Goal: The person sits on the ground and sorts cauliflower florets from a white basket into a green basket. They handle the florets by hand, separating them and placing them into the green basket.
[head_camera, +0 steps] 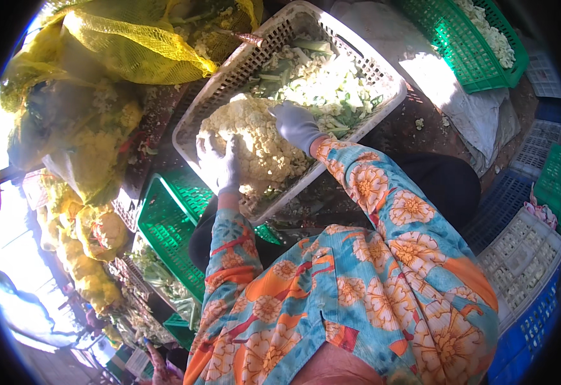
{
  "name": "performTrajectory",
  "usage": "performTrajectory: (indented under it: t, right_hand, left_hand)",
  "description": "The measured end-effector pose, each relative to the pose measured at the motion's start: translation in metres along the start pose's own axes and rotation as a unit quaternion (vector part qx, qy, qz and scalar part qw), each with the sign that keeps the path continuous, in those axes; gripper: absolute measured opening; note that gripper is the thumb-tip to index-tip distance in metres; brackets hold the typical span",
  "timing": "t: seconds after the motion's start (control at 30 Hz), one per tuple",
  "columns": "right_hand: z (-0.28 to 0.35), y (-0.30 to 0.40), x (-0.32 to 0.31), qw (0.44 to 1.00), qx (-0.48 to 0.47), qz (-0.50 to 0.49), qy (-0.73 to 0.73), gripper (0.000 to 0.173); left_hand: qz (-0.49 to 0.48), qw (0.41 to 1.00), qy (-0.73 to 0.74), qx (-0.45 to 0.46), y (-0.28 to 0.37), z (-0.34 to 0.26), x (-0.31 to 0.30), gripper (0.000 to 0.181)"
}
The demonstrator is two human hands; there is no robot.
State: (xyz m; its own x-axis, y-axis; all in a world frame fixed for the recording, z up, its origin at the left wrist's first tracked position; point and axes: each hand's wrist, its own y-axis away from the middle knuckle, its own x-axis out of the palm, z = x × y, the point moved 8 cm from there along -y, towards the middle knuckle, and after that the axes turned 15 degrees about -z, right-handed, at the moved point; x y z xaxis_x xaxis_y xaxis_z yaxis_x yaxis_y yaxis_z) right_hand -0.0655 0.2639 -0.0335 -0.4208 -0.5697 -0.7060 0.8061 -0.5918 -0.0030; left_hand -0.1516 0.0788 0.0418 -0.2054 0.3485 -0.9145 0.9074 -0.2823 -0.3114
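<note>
A large pale-yellow cauliflower head [256, 134] sits in the near left part of a dirty white plastic crate [381, 108] before me. My left hand [220, 161], in a light knit glove, grips the head's left side with the thumb apart from the fingers. On its upper right side is my right hand [296, 126], gloved in grey, with fingers curled. Whether that hand holds a small tool is hidden. Cut cauliflower pieces and leaf trimmings [328, 86] fill the crate's far part.
Yellow mesh sacks [131, 43] of cauliflower crowd the left. A brown ridged rod [249, 38] lies at the crate's rim. Green crates [174, 240] [473, 57] stand at lower left and upper right. A white crate of florets [516, 264] rests on a blue crate [525, 341] at right.
</note>
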Motion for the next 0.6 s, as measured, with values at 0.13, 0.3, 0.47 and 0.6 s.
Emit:
performTrajectory:
  t: [0.13, 0.3, 0.47, 0.6]
  right_hand:
    - [0.112, 0.096, -0.023, 0.966, -0.247, -0.033, -0.061, 0.015]
    - [0.045, 0.019, -0.028, 0.989, -0.103, -0.094, -0.049, 0.017]
    - [0.073, 0.055, -0.014, 0.985, -0.166, -0.024, 0.031, 0.022]
    - [0.06, 0.087, -0.026, 0.985, -0.163, -0.037, -0.03, 0.02]
  left_hand:
    - [-0.024, 1.0, 0.017, -0.009, 0.006, 0.02, 0.009, 0.06]
    - [-0.022, 1.0, 0.001, -0.017, 0.007, 0.023, -0.001, 0.059]
    - [-0.005, 1.0, 0.009, -0.003, 0.002, 0.02, 0.017, 0.067]
    - [0.006, 0.999, 0.008, -0.043, 0.007, 0.026, 0.012, 0.067]
